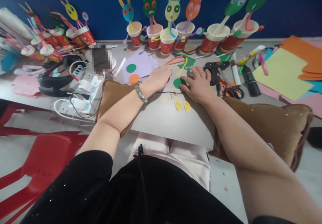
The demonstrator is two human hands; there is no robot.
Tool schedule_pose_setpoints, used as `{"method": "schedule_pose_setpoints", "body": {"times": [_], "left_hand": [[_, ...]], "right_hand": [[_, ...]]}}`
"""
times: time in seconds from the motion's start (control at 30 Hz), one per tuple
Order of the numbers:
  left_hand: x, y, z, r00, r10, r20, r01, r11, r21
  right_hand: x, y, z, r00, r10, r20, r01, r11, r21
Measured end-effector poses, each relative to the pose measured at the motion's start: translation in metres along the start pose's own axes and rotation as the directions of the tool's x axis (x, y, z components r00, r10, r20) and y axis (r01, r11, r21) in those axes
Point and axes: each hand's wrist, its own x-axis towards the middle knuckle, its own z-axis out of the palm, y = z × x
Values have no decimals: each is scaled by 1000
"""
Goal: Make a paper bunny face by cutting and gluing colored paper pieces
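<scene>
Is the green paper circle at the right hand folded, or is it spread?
Spread: the green paper circle lies flat on the grey table, with no fold visible; the right hand partly covers its edge.

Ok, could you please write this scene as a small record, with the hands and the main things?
Left hand: palm down, beside purple paper
Right hand: fingers spread, thumb at a green disc
Yellow pieces: on the table, nearer the person than that disc
Cups: upright near the blue wall
Scissors: beside the right wrist
</scene>
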Motion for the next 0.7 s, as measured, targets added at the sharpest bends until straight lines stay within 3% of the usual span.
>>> {"method": "schedule_pose_setpoints", "body": {"times": [0.2,0.37,0.7], "left_hand": [[1,-4,-5,987,161,5,-158,978,-135],[-2,-3,-2,919,376,119,-349,916,-198],[-1,10,13,908,401,121,-383,912,-145]], "right_hand": [[6,6,-2,996,47,74,-53,995,79],[9,8,0,993,79,83,-90,988,129],[3,1,-7,1000,17,10,-18,988,154]]}}
